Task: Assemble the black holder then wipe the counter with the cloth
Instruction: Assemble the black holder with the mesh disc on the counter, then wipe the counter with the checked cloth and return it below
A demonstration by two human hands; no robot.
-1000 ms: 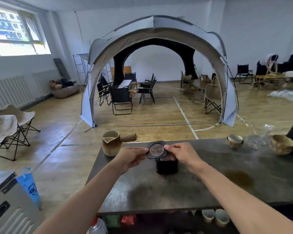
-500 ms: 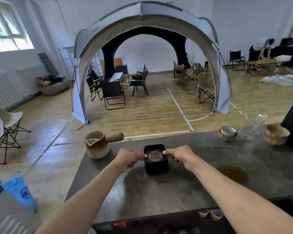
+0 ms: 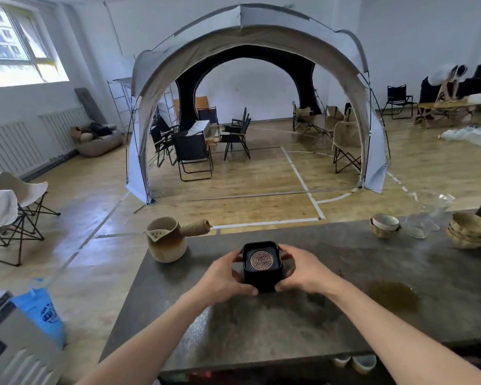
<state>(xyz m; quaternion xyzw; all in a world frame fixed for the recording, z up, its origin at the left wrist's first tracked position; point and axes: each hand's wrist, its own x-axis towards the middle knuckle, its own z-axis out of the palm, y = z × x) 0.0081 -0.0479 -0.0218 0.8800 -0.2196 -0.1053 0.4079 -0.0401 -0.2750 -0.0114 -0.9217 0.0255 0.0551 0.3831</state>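
We see the black holder (image 3: 262,269) standing upright on the grey counter (image 3: 261,329), roughly midway along its width and closer to the far edge than to the near one. A round patterned disc (image 3: 261,259) sits in its top. Our left hand (image 3: 225,276) cups the holder's left side and our right hand (image 3: 299,270) its right side, fingers curled around the walls and pressed against them, thumbs low near the base.

To the left, a tan ceramic pot (image 3: 167,241) with a side handle stands right at the counter's far left corner, near the holder but apart from it. On the right, a brown wet stain (image 3: 392,297) lies well apart from the holder, and beyond it stacked small cups (image 3: 385,225), a clear glass vessel (image 3: 428,218) and stacked wooden bowls (image 3: 468,229) crowd the far right edge. The stretch of counter between our forearms and the near edge lies bare. We find no cloth on the counter, though its right end is cut off by the frame.
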